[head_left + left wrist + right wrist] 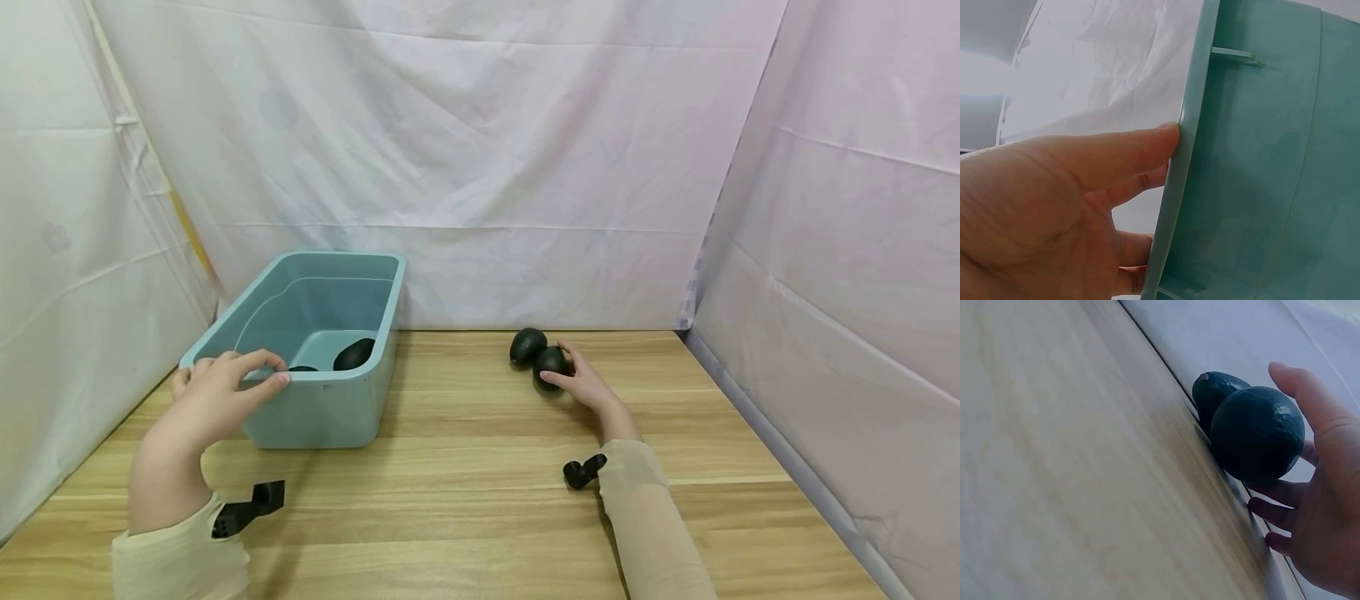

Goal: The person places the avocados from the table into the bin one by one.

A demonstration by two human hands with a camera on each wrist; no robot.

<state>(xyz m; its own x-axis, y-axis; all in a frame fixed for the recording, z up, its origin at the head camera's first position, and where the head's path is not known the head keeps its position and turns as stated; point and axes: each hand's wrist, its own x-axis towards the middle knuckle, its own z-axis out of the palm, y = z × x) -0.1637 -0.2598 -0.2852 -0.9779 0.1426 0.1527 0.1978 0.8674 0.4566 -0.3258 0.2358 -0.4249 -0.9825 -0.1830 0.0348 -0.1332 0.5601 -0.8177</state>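
Observation:
A blue-green plastic tub point(322, 408) stands on the left of the table. My left hand point(217, 396) holds its near rim, thumb in front and fingers over the edge; the thumb point(1147, 150) meets the rim in the left wrist view. Inside lies a dark avocado point(354, 354), and another dark piece point(303, 368) is mostly hidden behind the rim. Toward the back of the table, my right hand point(588, 385) reaches around an avocado point(1259, 434), thumb and fingers spread on either side of it. A second avocado point(528, 346) lies right beside that one, farther back.
The wooden table point(450, 500) runs back to a white cloth point(480, 167) hanging behind it. More cloth hangs on the left and on the right point(847, 250). Small black wrist mounts point(251, 507) sit on both sleeves.

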